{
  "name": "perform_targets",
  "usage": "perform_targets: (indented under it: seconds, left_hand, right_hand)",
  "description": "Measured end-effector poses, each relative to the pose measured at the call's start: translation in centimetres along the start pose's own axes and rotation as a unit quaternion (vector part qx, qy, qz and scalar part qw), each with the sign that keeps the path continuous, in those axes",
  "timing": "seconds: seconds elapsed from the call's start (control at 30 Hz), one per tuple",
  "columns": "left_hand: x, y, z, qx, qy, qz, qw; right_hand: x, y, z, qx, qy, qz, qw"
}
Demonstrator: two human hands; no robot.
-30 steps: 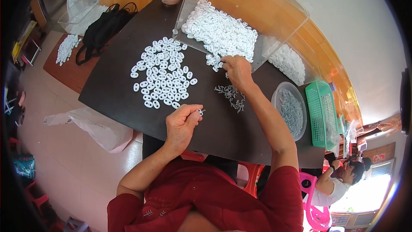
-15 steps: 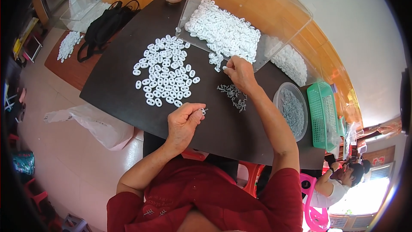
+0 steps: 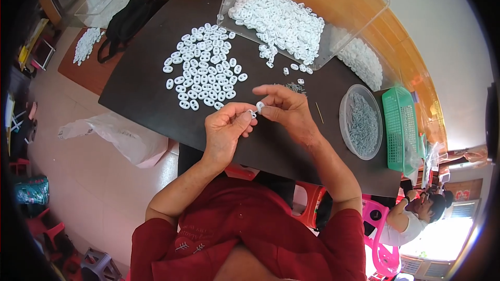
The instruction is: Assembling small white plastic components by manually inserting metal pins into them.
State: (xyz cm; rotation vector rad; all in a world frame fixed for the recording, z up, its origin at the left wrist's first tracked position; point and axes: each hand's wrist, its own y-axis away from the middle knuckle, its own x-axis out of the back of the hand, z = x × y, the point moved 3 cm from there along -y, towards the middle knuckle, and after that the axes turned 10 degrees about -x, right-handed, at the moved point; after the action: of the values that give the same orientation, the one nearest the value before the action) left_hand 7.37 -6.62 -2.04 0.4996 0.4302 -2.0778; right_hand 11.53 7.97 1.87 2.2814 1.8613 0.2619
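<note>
Head view | left hand (image 3: pixel 225 127) and right hand (image 3: pixel 284 108) pinch one small white ring (image 3: pixel 259 106) between fingertips | loose ring pile (image 3: pixel 205 73) just beyond | bare dark table (image 3: pixel 146 80) leftward, its near edge below the wrists

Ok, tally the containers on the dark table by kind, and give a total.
Clear plastic tray holding white rings: 1
Round clear bowl of small metal parts: 1
Green basket: 1
Total: 3 containers. The left hand and right hand meet in front of them, the right one pinching a white ring.
</note>
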Motion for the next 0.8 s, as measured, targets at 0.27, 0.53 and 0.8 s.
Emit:
perform_targets:
  seconds: [0.27, 0.53, 0.8]
  left_hand:
    - [-0.3, 0.3, -0.1, 0.003, 0.040, 0.032, 0.999]
    - [-0.1, -0.1, 0.4, 0.028, 0.074, 0.047, 0.996]
    - [0.1, 0.1, 0.3, 0.024, 0.071, 0.062, 0.995]
  right_hand:
    - [-0.8, 0.4, 2.0, -0.037, -0.104, 0.047, 0.993]
    - [-0.8, 1.7, 1.5, 0.024, -0.068, 0.108, 0.991]
    - [-0.8, 2.6, 1.7, 0.030, -0.024, 0.103, 0.994]
